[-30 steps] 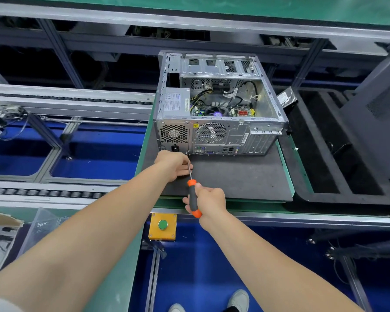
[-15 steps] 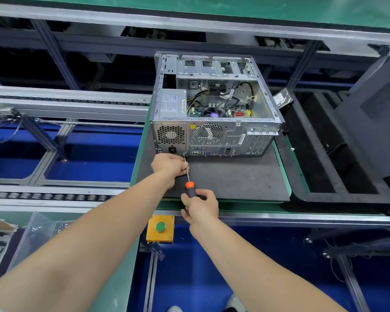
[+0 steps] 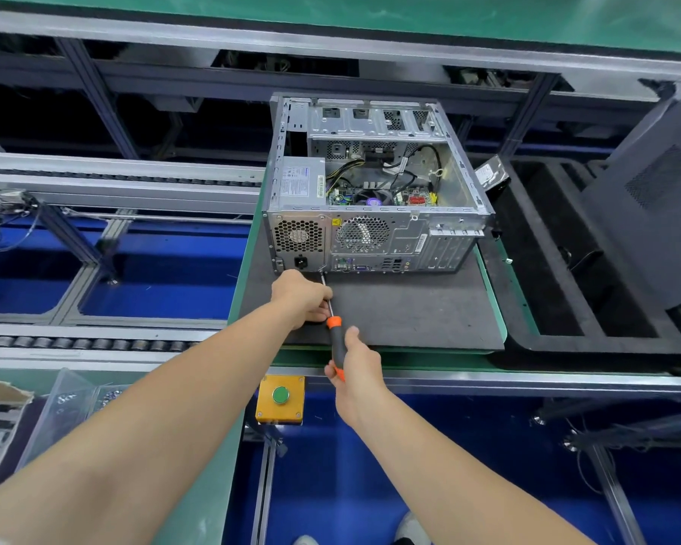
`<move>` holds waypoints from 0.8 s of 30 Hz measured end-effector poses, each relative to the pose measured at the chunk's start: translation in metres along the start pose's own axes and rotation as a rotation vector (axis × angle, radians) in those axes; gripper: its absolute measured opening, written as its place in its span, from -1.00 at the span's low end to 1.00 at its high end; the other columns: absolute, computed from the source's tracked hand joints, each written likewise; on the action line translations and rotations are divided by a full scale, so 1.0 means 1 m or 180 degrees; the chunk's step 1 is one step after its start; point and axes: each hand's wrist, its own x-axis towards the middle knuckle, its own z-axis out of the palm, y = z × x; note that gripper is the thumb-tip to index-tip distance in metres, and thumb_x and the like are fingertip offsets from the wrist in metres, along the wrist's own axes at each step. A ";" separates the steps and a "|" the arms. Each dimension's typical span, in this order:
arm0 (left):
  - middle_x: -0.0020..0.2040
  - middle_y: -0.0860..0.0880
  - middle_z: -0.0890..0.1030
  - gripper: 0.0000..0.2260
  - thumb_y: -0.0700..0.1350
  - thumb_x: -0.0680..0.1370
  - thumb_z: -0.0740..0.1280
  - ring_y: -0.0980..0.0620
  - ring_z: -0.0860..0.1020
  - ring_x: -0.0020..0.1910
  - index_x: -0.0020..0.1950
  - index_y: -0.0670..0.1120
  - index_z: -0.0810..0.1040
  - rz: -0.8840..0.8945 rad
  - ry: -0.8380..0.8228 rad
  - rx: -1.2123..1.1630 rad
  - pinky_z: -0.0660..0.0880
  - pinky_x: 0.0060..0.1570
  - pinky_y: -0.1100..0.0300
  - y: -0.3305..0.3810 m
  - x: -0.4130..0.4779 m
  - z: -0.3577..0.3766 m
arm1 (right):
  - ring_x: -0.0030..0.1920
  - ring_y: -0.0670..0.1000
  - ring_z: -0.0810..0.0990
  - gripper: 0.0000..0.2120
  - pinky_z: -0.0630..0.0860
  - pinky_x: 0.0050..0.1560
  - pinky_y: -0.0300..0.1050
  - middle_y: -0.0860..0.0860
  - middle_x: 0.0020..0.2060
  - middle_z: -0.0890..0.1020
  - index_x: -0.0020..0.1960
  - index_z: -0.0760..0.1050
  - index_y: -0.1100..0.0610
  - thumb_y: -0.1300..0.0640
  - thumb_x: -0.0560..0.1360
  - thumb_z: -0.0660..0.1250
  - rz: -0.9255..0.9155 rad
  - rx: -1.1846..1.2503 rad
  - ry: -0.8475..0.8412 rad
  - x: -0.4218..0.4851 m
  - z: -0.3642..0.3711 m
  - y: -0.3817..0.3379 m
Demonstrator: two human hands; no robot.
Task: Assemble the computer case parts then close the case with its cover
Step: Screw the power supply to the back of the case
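An open silver computer case (image 3: 374,198) lies on its side on a dark mat (image 3: 409,308), its back panel facing me and its motherboard and cables showing from above. My right hand (image 3: 356,367) grips the orange and black handle of a screwdriver (image 3: 335,342). The metal shaft runs up to the lower edge of the back panel, below the power supply. My left hand (image 3: 301,295) pinches that shaft close to the tip. The dark case cover (image 3: 653,206) leans at the far right.
A black foam tray (image 3: 547,300) sits right of the mat, with a hard drive (image 3: 490,175) at its far corner. A yellow box with a green button (image 3: 280,399) hangs under the bench edge. Clear bags of screws (image 3: 67,407) lie at the lower left. Conveyor rails run along the left.
Both hands and the screwdriver have moved forward, so the tip now meets the bottom edge of the case's back panel. My right hand has shifted its hold on the handle.
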 end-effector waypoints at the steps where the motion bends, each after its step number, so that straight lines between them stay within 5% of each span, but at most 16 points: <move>1: -0.28 -0.23 0.70 -0.86 -0.24 0.48 0.53 -0.10 0.70 -0.39 -0.12 -0.32 0.66 0.0021 0.0021 -0.0001 0.68 -0.31 0.05 -0.001 0.001 0.001 | -0.19 0.02 0.57 -0.60 0.61 -0.09 -0.09 0.16 0.07 0.55 0.27 0.39 0.18 -0.03 0.61 0.43 -0.0128 -0.0084 -0.0046 0.001 -0.002 0.004; 4: -0.26 -0.22 0.70 -0.82 -0.19 0.48 0.56 -0.08 0.70 -0.38 -0.12 -0.31 0.66 0.0047 0.0042 -0.0028 0.69 -0.29 0.04 -0.006 0.001 0.003 | -0.11 0.03 0.68 -0.69 0.65 -0.01 -0.05 0.14 0.01 0.65 0.31 0.44 0.17 0.13 0.62 0.42 -0.0324 -0.0154 -0.0165 0.001 -0.005 0.014; 7: -0.25 -0.23 0.69 -0.77 -0.17 0.47 0.58 -0.08 0.68 -0.40 -0.08 -0.31 0.64 0.0017 -0.0092 -0.0120 0.66 -0.40 0.08 -0.006 -0.001 0.000 | -0.22 0.03 0.71 -0.70 0.67 -0.24 -0.09 0.13 -0.11 0.71 0.24 0.48 0.19 -0.04 0.71 0.23 -0.0124 -0.0047 -0.0172 -0.005 -0.001 0.013; 11: -0.11 -0.30 0.71 -0.82 -0.25 0.52 0.51 -0.15 0.68 -0.32 0.02 -0.36 0.64 -0.0004 -0.0286 0.0042 0.70 -0.27 -0.04 -0.001 -0.001 -0.006 | -0.46 -0.03 0.44 -0.52 0.39 -0.51 -0.18 0.11 -0.26 0.70 0.34 0.42 0.18 -0.19 0.74 0.02 0.0097 -0.0232 -0.0251 -0.009 0.003 0.017; 14: -0.11 -0.30 0.71 -0.80 -0.29 0.50 0.53 -0.17 0.70 -0.29 0.04 -0.37 0.64 -0.0039 -0.0268 0.0009 0.70 -0.17 -0.11 -0.001 -0.005 -0.008 | -0.35 -0.02 0.42 -0.57 0.44 -0.36 -0.16 0.09 -0.24 0.53 0.31 0.38 0.14 -0.20 0.69 0.18 0.0056 -0.0296 -0.0269 -0.011 0.005 0.016; 17: -0.21 -0.26 0.71 -0.78 -0.18 0.49 0.57 -0.16 0.73 -0.25 -0.01 -0.32 0.69 0.0170 -0.0180 0.0305 0.70 -0.14 -0.08 0.001 -0.013 -0.009 | -0.27 0.00 0.50 -0.66 0.50 -0.25 -0.13 0.12 -0.18 0.55 0.27 0.34 0.16 0.05 0.64 0.39 -0.0096 -0.0164 -0.0259 -0.009 0.007 0.014; 20: -0.20 -0.07 0.69 -0.76 0.09 0.53 0.48 -0.11 0.67 -0.18 -0.14 -0.08 0.63 0.1510 0.0380 0.1761 0.63 -0.10 0.02 0.011 -0.028 -0.012 | -0.21 0.01 0.54 -0.71 0.51 -0.26 -0.12 0.10 -0.09 0.64 0.28 0.45 0.21 0.04 0.68 0.32 -0.0177 -0.0384 -0.0235 -0.006 0.004 0.014; 24: -0.10 0.02 0.53 -0.72 0.18 0.53 0.34 -0.07 0.48 -0.11 -0.02 -0.02 0.49 0.4828 0.1725 0.2355 0.43 -0.11 0.04 0.064 -0.042 -0.013 | -0.22 0.01 0.51 -0.71 0.51 -0.29 -0.14 0.08 -0.05 0.65 0.26 0.48 0.21 0.00 0.70 0.27 -0.0286 -0.0540 -0.0244 -0.005 0.001 0.011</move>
